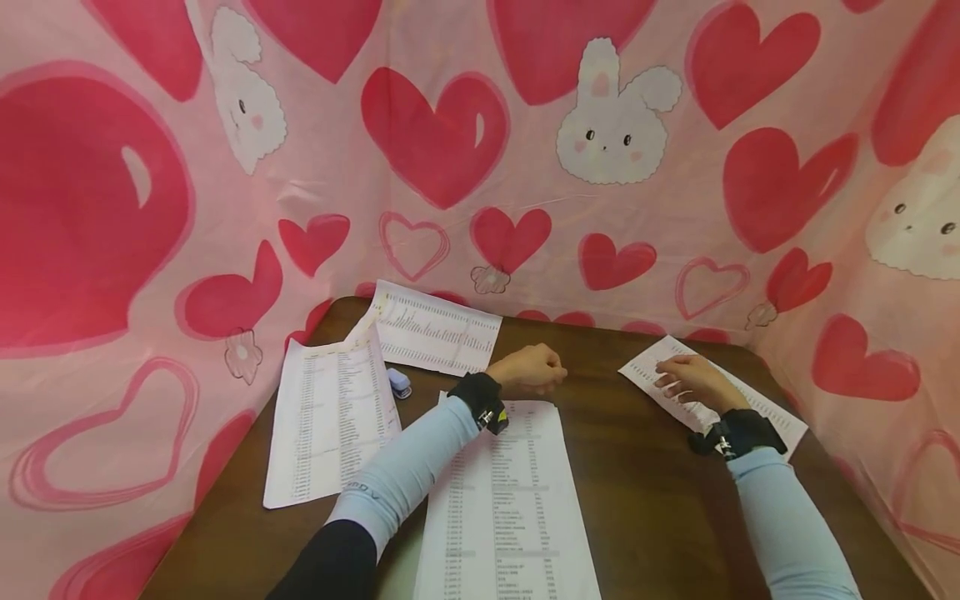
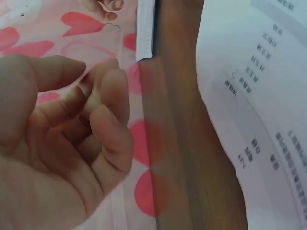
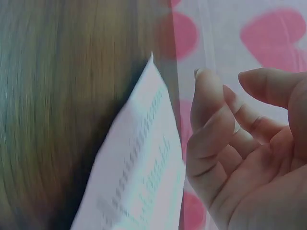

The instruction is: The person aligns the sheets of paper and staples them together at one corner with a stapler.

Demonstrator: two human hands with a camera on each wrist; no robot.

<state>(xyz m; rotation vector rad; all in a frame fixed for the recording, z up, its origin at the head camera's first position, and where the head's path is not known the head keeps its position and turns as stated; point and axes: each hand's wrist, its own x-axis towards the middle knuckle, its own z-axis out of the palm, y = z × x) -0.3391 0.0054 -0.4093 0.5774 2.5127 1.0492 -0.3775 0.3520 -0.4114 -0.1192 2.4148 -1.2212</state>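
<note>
Stack of white printed paper (image 1: 517, 508) lies near your empty, loosely curled left hand (image 1: 527, 371); your right hand (image 1: 700, 382), equally loose and empty, hangs near a white printed sheet (image 3: 139, 160).

Middle stack: I see white printed pages (image 1: 517, 500) lying lengthwise on the table (image 1: 645, 492), with columns of small dark text and grey bands; the left forearm crosses part of them, and the left hand (image 1: 528, 369) is just beyond their far end, holding nothing.
Right sheet: a white printed page (image 1: 643, 367) lies slanted at the table's right side, partly hidden from me by the loosely bent right hand (image 1: 693, 383); in the right wrist view its corner comes to a point and its print blurs.
Back sheet: I have another printed page (image 1: 438, 329) angled at the far edge, near the left hand.
Left sheet: a printed page (image 1: 326, 425) lies flat at the left, its far end meeting the back sheet.
</note>
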